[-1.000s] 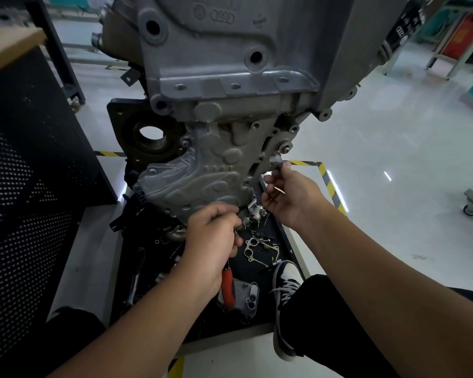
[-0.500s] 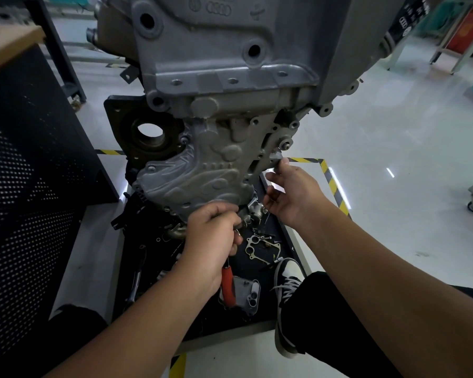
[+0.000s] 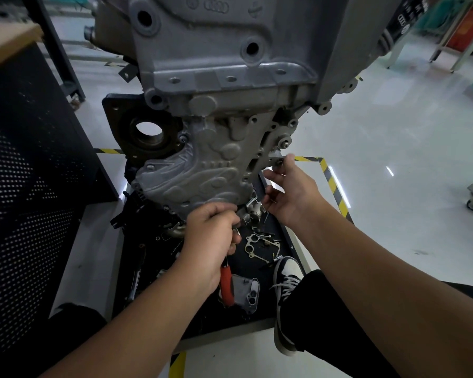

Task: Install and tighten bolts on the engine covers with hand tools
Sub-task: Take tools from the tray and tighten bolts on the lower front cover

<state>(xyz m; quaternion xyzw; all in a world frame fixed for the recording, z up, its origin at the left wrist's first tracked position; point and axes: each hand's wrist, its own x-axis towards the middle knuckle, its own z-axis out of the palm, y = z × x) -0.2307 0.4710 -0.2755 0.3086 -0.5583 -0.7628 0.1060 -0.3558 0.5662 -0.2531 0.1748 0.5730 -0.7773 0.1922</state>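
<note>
the left hand [image 3: 212, 236] is curled into a fist just under the bottom edge of the lower engine cover [image 3: 202, 173], gripping a tool with a red handle [image 3: 226, 282] that hangs down from the palm. the right hand [image 3: 290, 192] reaches up to the cover's right edge, forearm angled in from the lower right; its thumb and forefinger pinch a bolt [image 3: 279, 161] at a lug there, the other fingers loosely curled below. whether the bolt is seated in its hole is hard to tell.

the cover is bolted to the front of a big grey engine block [image 3: 230, 64] that fills the space above it. below the cover lies a dark tray [image 3: 281, 236] strewn with small parts, among them a metal gasket [image 3: 260, 245] and a grey housing [image 3: 246, 293]. a sneaker [image 3: 286, 279] rests on the tray's right side. left of the engine stands a black perforated panel [image 3: 25, 200]. right of it, glossy pale floor [image 3: 393, 145] with yellow-and-black hazard tape [image 3: 332, 184].
</note>
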